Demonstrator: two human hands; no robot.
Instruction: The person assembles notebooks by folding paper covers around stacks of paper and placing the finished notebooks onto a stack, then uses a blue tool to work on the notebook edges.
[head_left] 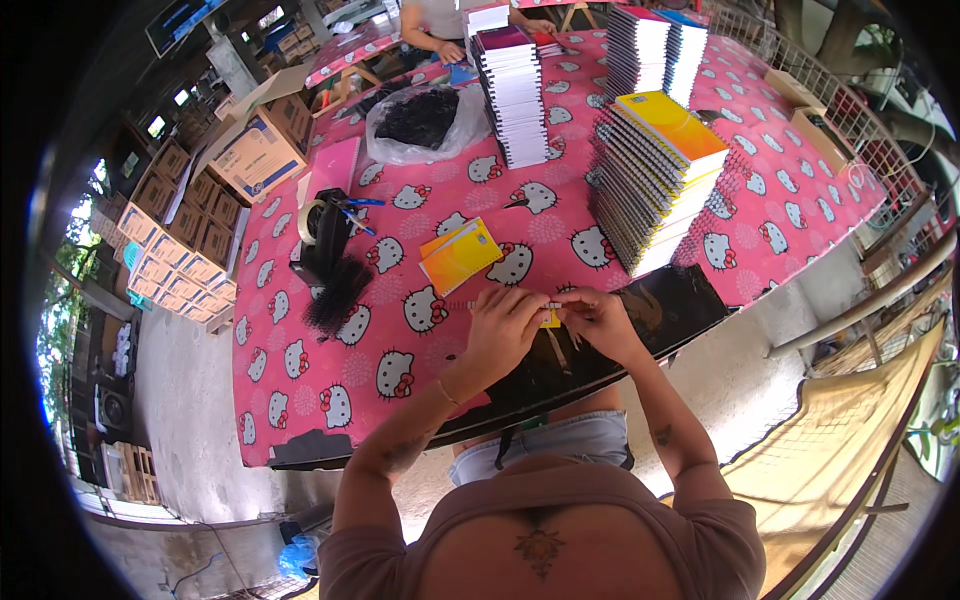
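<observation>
At the table's near edge, my left hand (pixel 505 322) and my right hand (pixel 597 320) meet with fingers bent in a pinch. Between them shows a notebook (pixel 551 319), a small yellow patch with a pale edge, mostly hidden by my fingers. A thin row of wire loops seems to run along that edge. Just beyond my left hand lie yellow-orange notebook covers (pixel 460 255). A tall stack of yellow spiral notebooks (pixel 660 180) stands ahead of my right hand. Left of the covers rests a heap of black binding wires (pixel 341 298).
A tape roll (pixel 311 222) and blue-handled pliers (pixel 358 212) lie at left. Farther back are a plastic bag of black material (pixel 420 120) and notebook stacks (pixel 512 95). Cardboard boxes (pixel 258 155) stand beyond the table's left side. Another person's hand (pixel 450 52) is across the table.
</observation>
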